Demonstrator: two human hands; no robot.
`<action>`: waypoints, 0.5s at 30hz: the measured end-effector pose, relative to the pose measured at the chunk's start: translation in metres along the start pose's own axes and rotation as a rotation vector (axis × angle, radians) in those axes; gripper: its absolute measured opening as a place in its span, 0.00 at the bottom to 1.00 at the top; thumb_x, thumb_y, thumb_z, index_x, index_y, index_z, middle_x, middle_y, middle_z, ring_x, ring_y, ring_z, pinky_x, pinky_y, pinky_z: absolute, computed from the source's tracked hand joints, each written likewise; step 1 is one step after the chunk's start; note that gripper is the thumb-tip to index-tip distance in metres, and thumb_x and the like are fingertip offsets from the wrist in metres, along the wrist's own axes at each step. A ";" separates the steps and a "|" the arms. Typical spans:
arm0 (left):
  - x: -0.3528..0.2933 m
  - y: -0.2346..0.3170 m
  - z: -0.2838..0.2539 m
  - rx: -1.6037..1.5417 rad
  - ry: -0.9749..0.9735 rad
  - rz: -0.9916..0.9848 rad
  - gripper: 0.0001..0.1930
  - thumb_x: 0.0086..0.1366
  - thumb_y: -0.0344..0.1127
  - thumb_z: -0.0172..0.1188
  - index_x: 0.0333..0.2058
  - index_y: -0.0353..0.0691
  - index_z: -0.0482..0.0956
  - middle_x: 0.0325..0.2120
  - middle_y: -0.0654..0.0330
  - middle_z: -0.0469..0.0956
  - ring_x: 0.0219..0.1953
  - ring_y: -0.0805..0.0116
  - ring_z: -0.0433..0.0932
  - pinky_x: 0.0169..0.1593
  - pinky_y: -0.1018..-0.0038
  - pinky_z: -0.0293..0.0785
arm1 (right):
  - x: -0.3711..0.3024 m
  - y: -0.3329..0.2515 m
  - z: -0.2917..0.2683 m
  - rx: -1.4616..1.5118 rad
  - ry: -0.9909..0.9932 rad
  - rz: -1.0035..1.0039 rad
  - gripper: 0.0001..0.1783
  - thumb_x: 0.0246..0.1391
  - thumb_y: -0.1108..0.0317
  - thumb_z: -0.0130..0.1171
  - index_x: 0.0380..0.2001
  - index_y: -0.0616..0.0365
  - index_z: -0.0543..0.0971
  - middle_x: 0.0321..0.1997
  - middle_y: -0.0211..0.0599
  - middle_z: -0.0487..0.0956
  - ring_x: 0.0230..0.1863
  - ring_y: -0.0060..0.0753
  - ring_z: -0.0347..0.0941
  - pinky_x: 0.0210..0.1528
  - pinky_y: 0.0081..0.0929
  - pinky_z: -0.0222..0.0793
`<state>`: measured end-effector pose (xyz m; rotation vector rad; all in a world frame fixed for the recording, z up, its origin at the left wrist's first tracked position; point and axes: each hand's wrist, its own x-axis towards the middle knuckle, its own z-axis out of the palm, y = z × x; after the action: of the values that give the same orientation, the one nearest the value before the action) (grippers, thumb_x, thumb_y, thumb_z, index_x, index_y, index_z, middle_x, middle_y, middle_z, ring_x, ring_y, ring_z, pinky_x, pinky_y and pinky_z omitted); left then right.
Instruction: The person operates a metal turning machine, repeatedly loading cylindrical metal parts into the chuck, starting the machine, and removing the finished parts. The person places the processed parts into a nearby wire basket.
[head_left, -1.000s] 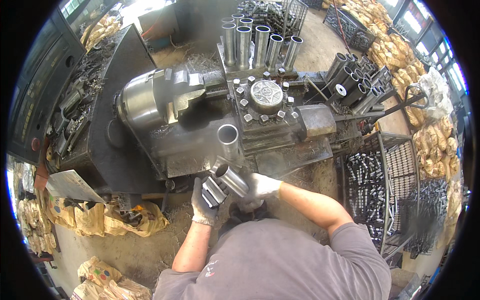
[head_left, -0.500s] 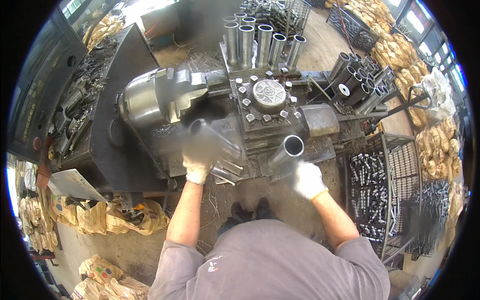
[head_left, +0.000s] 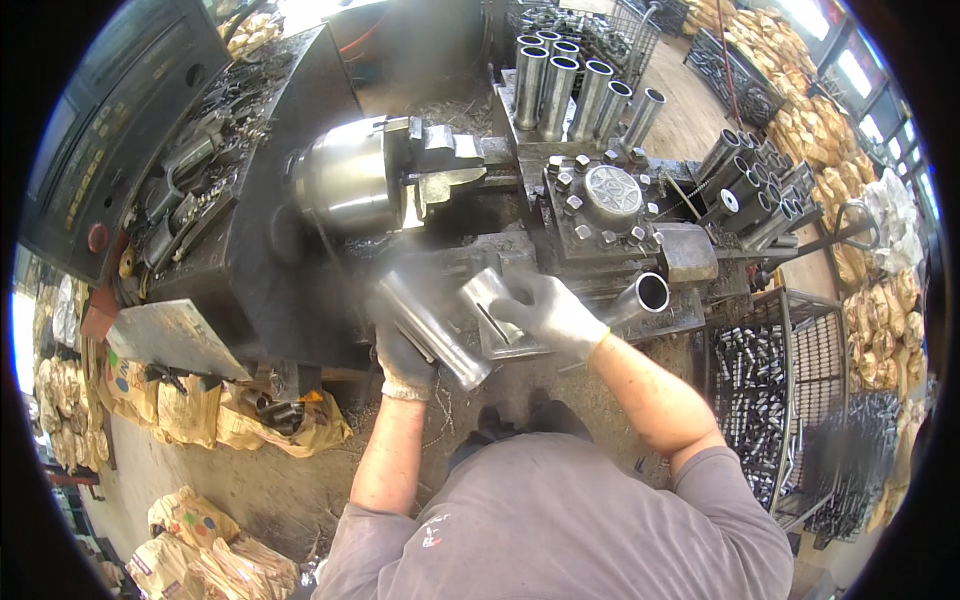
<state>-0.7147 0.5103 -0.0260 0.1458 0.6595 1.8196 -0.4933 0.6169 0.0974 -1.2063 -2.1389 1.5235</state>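
My left hand (head_left: 404,362), in a grey-palmed white glove, is wrapped around a shiny metal tube (head_left: 440,335), which slants down to the right in front of the lathe chuck (head_left: 350,175). Just right of it, my gloved right hand (head_left: 562,318) has its thumb and fingers closed on a slotted metal sleeve (head_left: 488,300). The sleeve is at the front edge of the lathe; the hand partly hides it. Beyond the right hand, another metal tube (head_left: 640,297) lies tilted with its open end facing up and right.
Several upright tubes (head_left: 555,95) stand behind the round-topped tool post (head_left: 612,192). More tubes (head_left: 755,185) are grouped at the right end. A wire-mesh bin (head_left: 750,390) of small metal parts stands at right. A tilted plate (head_left: 180,338) and sacks (head_left: 185,410) are at left.
My right hand has left the tube on the right and moved left to the slotted sleeve. The left hand's tube has come lower, nearer my body. The whole view has shifted.
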 end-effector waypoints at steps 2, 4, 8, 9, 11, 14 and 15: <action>-0.002 -0.018 0.034 0.057 0.044 0.115 0.40 0.76 0.73 0.49 0.65 0.42 0.77 0.59 0.54 0.82 0.61 0.55 0.79 0.69 0.59 0.72 | 0.010 -0.005 0.007 -0.059 -0.142 0.056 0.39 0.52 0.42 0.73 0.54 0.67 0.82 0.44 0.52 0.88 0.46 0.44 0.86 0.53 0.37 0.80; -0.011 -0.029 0.065 0.153 -0.011 0.111 0.43 0.77 0.72 0.47 0.73 0.41 0.67 0.69 0.54 0.72 0.69 0.56 0.71 0.75 0.58 0.63 | 0.014 -0.010 0.029 -0.050 -0.099 0.190 0.50 0.43 0.39 0.80 0.58 0.71 0.78 0.48 0.58 0.86 0.48 0.44 0.86 0.54 0.37 0.80; 0.006 -0.018 0.106 0.048 -0.337 -0.138 0.36 0.82 0.63 0.44 0.72 0.38 0.65 0.70 0.50 0.69 0.71 0.58 0.70 0.75 0.55 0.67 | -0.015 -0.051 -0.020 0.144 -0.106 0.240 0.47 0.44 0.47 0.81 0.62 0.65 0.76 0.49 0.52 0.86 0.51 0.44 0.85 0.57 0.39 0.80; 0.032 -0.022 0.088 0.210 -0.288 -0.269 0.34 0.82 0.61 0.47 0.70 0.38 0.67 0.68 0.52 0.72 0.70 0.59 0.72 0.73 0.56 0.70 | -0.020 -0.053 -0.033 0.099 -0.070 0.060 0.45 0.44 0.51 0.81 0.62 0.63 0.76 0.50 0.51 0.86 0.52 0.47 0.85 0.57 0.41 0.81; 0.095 -0.069 0.016 0.196 -0.259 -0.277 0.26 0.80 0.50 0.58 0.65 0.38 0.72 0.57 0.57 0.79 0.59 0.64 0.79 0.65 0.62 0.78 | -0.010 -0.093 -0.068 -0.206 -0.006 -0.459 0.42 0.44 0.55 0.79 0.61 0.60 0.76 0.51 0.52 0.86 0.51 0.52 0.86 0.55 0.43 0.82; 0.130 -0.092 0.040 0.718 -0.108 -0.015 0.25 0.78 0.45 0.61 0.64 0.35 0.72 0.55 0.57 0.81 0.55 0.64 0.81 0.63 0.63 0.78 | 0.048 -0.121 -0.130 -0.709 0.116 -0.637 0.41 0.44 0.60 0.80 0.62 0.58 0.76 0.48 0.52 0.86 0.49 0.50 0.87 0.49 0.45 0.84; 0.138 -0.090 0.038 0.841 -0.075 0.132 0.26 0.78 0.44 0.61 0.66 0.34 0.71 0.55 0.56 0.81 0.55 0.64 0.81 0.62 0.64 0.77 | 0.070 -0.124 -0.152 -0.867 0.130 -0.573 0.40 0.45 0.61 0.79 0.61 0.58 0.75 0.47 0.51 0.85 0.49 0.51 0.86 0.49 0.46 0.84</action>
<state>-0.6719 0.6676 -0.0702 0.8230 1.3504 1.5423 -0.5024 0.7563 0.2527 -0.7048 -2.7897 0.2597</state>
